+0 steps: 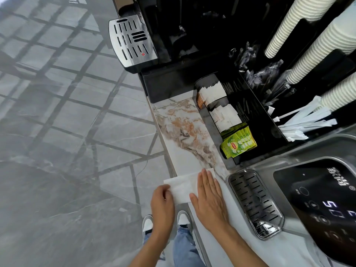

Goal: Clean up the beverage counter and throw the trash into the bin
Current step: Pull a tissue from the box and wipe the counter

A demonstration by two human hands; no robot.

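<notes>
A white paper napkin (184, 186) lies flat at the near edge of the marble beverage counter (185, 135), partly overhanging it. My right hand (209, 197) lies flat on the napkin's right half with its fingers together, pressing it onto the counter. My left hand (162, 204) pinches the napkin's left edge beyond the counter's rim. No bin is in view.
A black organiser (250, 112) holds sugar sachets (213, 93), green tea bags (238, 144), wrapped stirrers and straws (302, 122). Stacked paper cups (308, 47) hang above it. A water dispenser with a metal drip tray (256, 203) stands at the right, a coffee machine's drip tray (133, 39) at the far end. Grey tiled floor lies left.
</notes>
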